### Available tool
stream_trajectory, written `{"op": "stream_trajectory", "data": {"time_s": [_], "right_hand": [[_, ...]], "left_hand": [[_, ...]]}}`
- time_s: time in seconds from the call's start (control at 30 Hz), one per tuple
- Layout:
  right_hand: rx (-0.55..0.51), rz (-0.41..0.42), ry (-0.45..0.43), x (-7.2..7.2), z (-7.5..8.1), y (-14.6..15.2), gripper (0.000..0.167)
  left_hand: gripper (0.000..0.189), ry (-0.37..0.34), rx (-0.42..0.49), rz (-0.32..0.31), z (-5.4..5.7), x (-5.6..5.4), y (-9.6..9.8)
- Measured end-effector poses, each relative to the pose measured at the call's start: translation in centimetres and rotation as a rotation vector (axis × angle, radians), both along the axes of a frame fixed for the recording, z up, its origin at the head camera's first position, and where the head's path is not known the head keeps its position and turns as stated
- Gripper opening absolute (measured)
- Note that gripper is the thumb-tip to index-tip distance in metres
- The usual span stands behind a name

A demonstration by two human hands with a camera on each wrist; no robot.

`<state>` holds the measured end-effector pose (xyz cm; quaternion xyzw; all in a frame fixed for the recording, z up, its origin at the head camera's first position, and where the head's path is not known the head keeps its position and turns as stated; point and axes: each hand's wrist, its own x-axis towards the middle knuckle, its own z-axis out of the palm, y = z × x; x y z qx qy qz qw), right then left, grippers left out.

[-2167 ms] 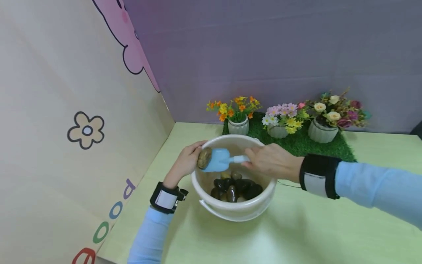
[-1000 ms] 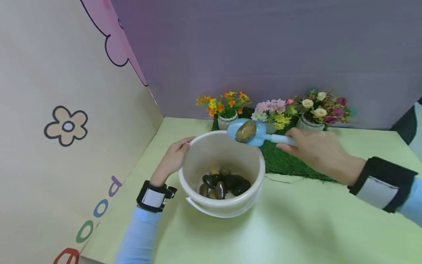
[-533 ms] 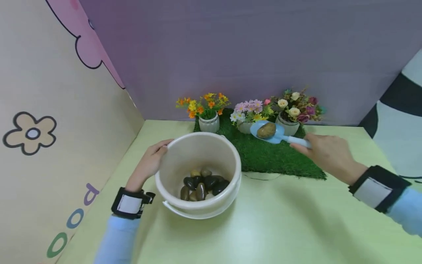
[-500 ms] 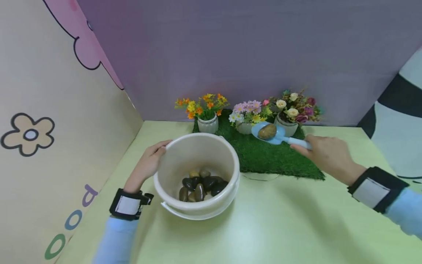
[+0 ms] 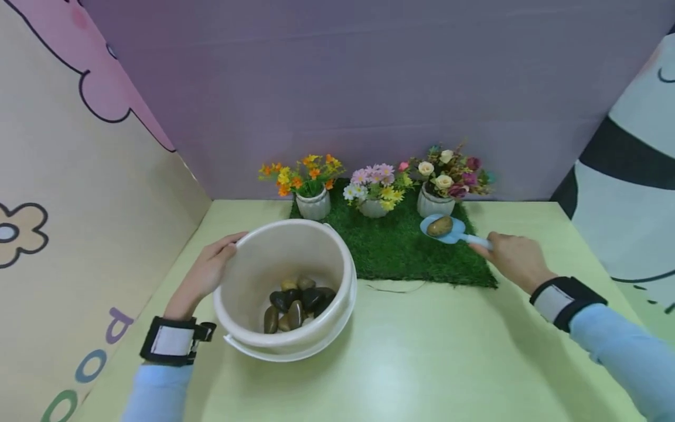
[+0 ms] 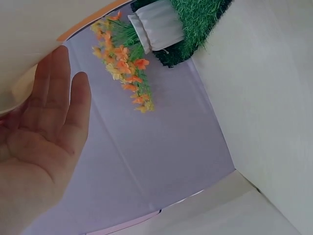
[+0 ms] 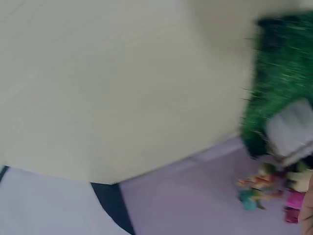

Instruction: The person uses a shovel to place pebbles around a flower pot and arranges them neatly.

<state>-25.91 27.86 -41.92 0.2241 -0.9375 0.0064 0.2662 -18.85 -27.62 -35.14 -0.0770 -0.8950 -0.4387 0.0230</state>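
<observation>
My left hand [image 5: 203, 274] grips the left rim of a white bucket [image 5: 285, 252], which leans slightly toward me in the head view. In the left wrist view its fingers lie extended along the bucket. Several dark and brown stones [image 5: 296, 313] lie on the bucket's bottom. Out to the right, my right hand [image 5: 518, 259] holds a light blue toy shovel [image 5: 456, 234] by its handle. One brown speckled stone [image 5: 439, 226] rests on the shovel's blade, over the right part of the green turf mat [image 5: 401, 252]. Only a sliver of the right hand shows in the right wrist view.
Along the mat's back stand three white pots of flowers: orange-yellow blooms [image 5: 308, 176], pink and yellow daisies [image 5: 374, 181], and cream and purple roses [image 5: 445, 176]. A light green table [image 5: 416, 351] lies beneath. A grey-purple wall [image 5: 327, 88] rises behind, with decorated side panels.
The shovel with its stone moves from over the bucket's left rim to the right, over the mat. The left hand stays at the bucket's rim. The view swings to the right.
</observation>
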Motion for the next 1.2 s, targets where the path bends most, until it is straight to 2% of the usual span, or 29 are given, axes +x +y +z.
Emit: {"op": "stream_trajectory", "data": {"time_s": [0.17,0.33,0.4,0.53,0.73,0.9,1.0,1.2], "right_hand": [[0.025,-0.017,-0.013,-1.6,-1.8,0.6,0.041],[0.089,-0.032,-0.106,-2.1,-2.7,0.9,0.043],[0.114,-0.039,-0.168,-2.2,-2.7,1.0,0.043],[0.134,-0.079,-0.323,-2.8,-1.8,0.9,0.036],[0.173,-0.156,-0.560,-3.5,0.3,0.0,0.015],[0.214,-0.198,-0.729,-3.9,1.6,-0.5,0.012],[0.239,-0.207,-0.774,-4.1,2.0,-0.7,0.012],[0.254,-0.197,-0.742,-4.5,2.4,-1.1,0.011]], "left_hand": [[0.041,0.011,-0.001,0.011,0.1,0.1,-0.1],[0.041,0.000,0.016,0.011,0.2,0.2,0.1],[0.041,-0.001,0.027,0.009,0.0,0.2,0.0],[0.040,0.002,0.041,0.006,-0.4,0.0,0.0],[0.041,0.013,0.051,0.001,-0.5,0.1,0.0],[0.041,-0.004,0.076,0.002,-0.5,0.2,0.2],[0.041,-0.015,0.089,0.001,-0.6,0.3,0.3],[0.042,0.005,0.072,0.003,-0.5,0.1,0.1]]}}
